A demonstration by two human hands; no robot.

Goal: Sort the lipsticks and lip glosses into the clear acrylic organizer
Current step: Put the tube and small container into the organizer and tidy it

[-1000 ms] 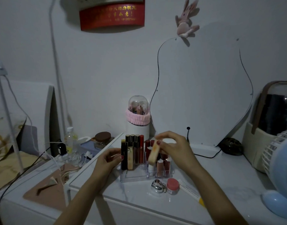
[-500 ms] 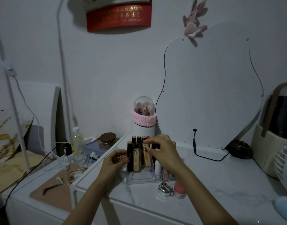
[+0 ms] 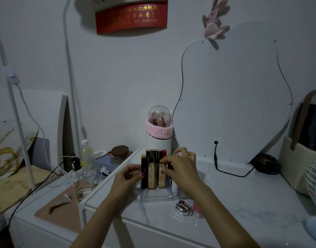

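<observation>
Fingers (image 3: 162,171) on beige lipstick (image 3: 161,178); curler (image 3: 182,208), pink jar (image 3: 197,211) beside organizer (image 3: 154,197)

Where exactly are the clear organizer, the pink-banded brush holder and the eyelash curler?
clear acrylic organizer (image 3: 154,197): head view, bare front tray wall.
brush holder (image 3: 159,130): head view, its pink band.
eyelash curler (image 3: 182,208): head view, its metal clamp end.

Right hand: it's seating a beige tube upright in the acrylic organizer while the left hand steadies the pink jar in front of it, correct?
Not quite. The head view shows the left hand at the black tube on the organizer's left end, not the pink jar, which sits untouched. The right hand is on the beige tube, as you said.
</observation>
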